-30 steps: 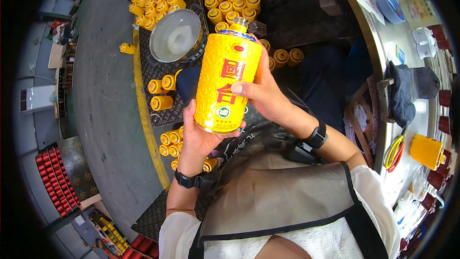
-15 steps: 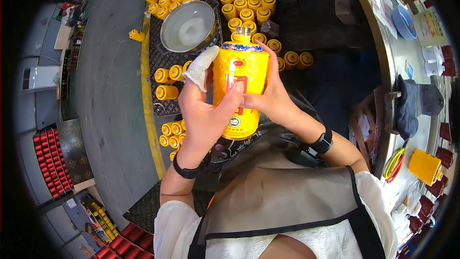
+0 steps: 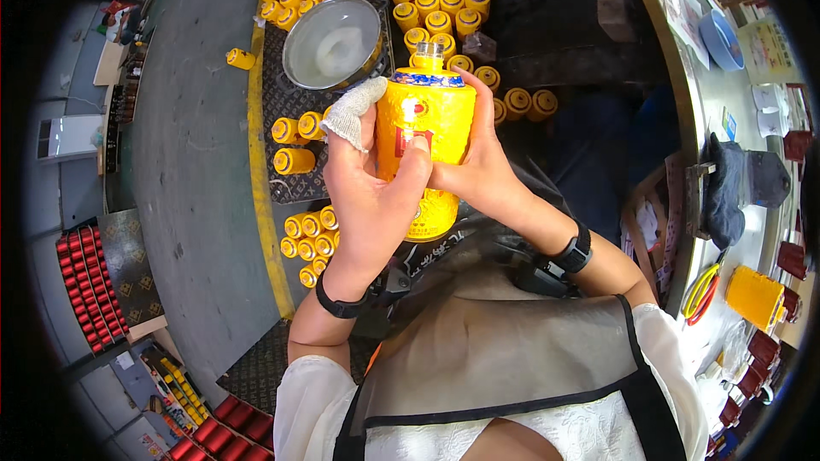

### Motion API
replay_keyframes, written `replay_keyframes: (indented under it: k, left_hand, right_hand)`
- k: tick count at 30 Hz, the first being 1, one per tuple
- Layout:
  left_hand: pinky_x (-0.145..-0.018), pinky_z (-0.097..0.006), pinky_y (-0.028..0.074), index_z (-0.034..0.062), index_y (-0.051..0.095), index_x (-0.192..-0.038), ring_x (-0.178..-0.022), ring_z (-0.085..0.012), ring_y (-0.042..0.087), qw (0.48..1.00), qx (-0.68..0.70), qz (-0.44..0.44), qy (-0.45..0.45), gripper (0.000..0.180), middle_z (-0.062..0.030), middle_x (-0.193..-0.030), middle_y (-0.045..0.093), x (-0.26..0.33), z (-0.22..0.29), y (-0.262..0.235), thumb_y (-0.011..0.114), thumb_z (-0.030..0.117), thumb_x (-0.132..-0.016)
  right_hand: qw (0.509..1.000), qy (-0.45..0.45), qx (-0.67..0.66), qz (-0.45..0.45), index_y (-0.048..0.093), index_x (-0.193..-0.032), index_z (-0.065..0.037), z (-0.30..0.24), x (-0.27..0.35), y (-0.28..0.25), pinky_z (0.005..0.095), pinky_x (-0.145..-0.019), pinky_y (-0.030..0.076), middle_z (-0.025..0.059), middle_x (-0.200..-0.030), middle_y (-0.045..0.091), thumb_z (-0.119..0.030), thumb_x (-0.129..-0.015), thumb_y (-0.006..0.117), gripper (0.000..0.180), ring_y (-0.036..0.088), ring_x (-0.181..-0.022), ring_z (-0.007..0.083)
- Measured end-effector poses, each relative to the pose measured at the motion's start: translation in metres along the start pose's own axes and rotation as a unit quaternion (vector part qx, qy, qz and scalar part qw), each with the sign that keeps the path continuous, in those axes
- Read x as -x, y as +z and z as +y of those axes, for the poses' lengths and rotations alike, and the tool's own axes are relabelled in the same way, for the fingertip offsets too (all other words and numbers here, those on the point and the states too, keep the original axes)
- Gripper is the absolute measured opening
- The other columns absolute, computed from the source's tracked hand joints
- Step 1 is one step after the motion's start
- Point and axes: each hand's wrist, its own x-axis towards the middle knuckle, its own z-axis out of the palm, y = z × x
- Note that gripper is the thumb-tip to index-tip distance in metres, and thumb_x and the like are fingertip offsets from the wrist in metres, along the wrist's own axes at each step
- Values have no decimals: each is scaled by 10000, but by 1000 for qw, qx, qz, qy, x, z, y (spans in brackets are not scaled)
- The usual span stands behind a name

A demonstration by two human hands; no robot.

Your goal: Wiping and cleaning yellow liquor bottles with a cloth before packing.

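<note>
Since the frame a second ago, my left hand [image 3: 363,205] has moved from the base of the yellow bottle [image 3: 451,128] up to its left side, and the bottle now stands closer to upright. Surroundings, by size: grey floor [image 3: 196,162] to my left, steel bench [image 3: 683,90] to my right, and ahead a round metal pan [image 3: 297,51] near rows of similar yellow bottles [image 3: 440,4]. The yellow bottle is before me, just beyond my apron [image 3: 478,358]. My right hand [image 3: 485,171] grasps its right side; my left fingers and thumb clasp the other, with a white knit cover [image 3: 352,113] over the upper fingers.

For sound handling, in my judgement, the right hand should bear the weight with even pressure (the wall looks embossed and may grip unevenly), the cover should lie flat, and both thumbs should keep clear of the glass neck [image 3: 429,51].

Not verified: the bottle's rear face, whether its base rests on my lap, the fingertips behind it, the front print under my left thumb, and exactly where the cover meets the wall
</note>
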Motion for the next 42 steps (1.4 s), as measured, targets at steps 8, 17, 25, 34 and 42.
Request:
replay_keyframes:
  k: [8, 17, 25, 34, 42]
  left_hand:
    - [-1055, -343, 425, -58, 428, -1354, -1225, -194, 532, 1000, 2, 6, -11, 518, -167, -1340, 533, 1, -1, 1, 599, -73, -865]
    - [-1065, -355, 415, -50, 438, -1339, -1234, -207, 533, 1000, -6, 12, 3, 510, -170, -1333, 535, -1, -4, 3, 605, -60, -857]
    - [-1064, -358, 417, -44, 461, -1322, -1231, -210, 536, 999, -21, 7, 28, 490, -156, -1309, 545, 0, -12, -3, 592, -61, -851]
    - [-977, -335, 480, -23, 504, -1287, -1115, -182, 593, 999, -42, -3, 4, 466, -142, -1229, 603, -4, -14, -12, 651, -32, -845]
    - [-1054, -340, 426, -24, 473, -1331, -1209, -178, 553, 993, -116, -28, -20, 487, -129, -1322, 566, 1, -8, -20, 611, -73, -866]
  right_hand:
    - [1000, 6, 9, 7, 92, -1440, -51, -5, -1, 0, 393, -1036, 455, 201, -1307, 467, -31, -659, 780, 1042, 533, -1206, 260]
    - [998, -5, 59, 11, 85, -1436, -58, 0, 0, -1, 399, -1029, 461, 198, -1308, 470, -16, -677, 779, 1029, 539, -1199, 263]
    - [999, -2, 45, 8, 89, -1435, -58, 4, 0, -1, 396, -1028, 460, 195, -1315, 463, -18, -678, 785, 1029, 539, -1197, 260]
    - [999, 47, 22, 0, 113, -1433, -53, 5, 0, -1, 397, -1003, 476, 183, -1293, 471, -25, -674, 801, 1024, 545, -1176, 246]
    - [997, 67, 25, -4, 128, -1431, -64, 9, 2, 2, 411, -977, 502, 187, -1284, 494, -5, -674, 802, 1015, 570, -1150, 253]
